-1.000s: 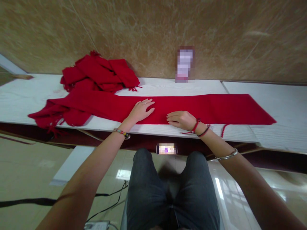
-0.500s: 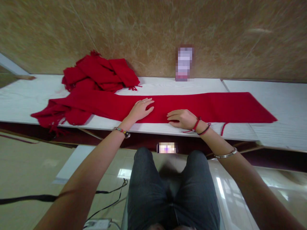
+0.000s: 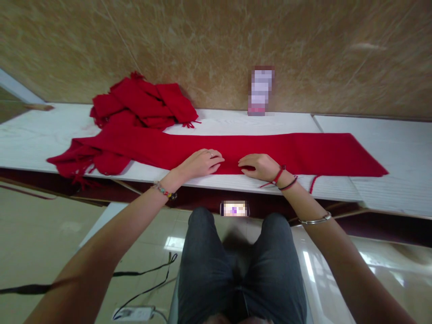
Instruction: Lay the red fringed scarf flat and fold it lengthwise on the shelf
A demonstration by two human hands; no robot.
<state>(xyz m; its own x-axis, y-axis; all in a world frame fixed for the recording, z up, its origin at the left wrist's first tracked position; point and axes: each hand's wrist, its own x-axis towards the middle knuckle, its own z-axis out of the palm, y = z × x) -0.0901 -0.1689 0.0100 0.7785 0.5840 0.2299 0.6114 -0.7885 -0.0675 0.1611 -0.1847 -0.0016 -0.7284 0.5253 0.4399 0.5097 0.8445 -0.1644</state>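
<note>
A long red scarf [image 3: 270,153] lies flat along the white table, its smooth folded end at the right and its left part bunched with fringe. My left hand [image 3: 204,163] rests on the scarf's near half, palm down, fingers slightly bent and a ring on one of them. Just to its right, my right hand [image 3: 259,166] also touches the cloth near the front edge, with fingers curved and a gap above the thumb. Neither hand visibly grips the fabric. The hands are a short space apart.
A heap of red fringed scarves [image 3: 145,103] sits at the back left against the marbled wall [image 3: 209,54]. A blurred packet [image 3: 261,90] leans on the wall. A blurred phone-like screen [image 3: 234,209] shows below the table edge [image 3: 216,181]. A power strip [image 3: 133,313] lies on the floor.
My left hand has slid right and toward me, closer to my right hand, and its spread fingers have drawn together. My right hand has barely moved on the scarf.
</note>
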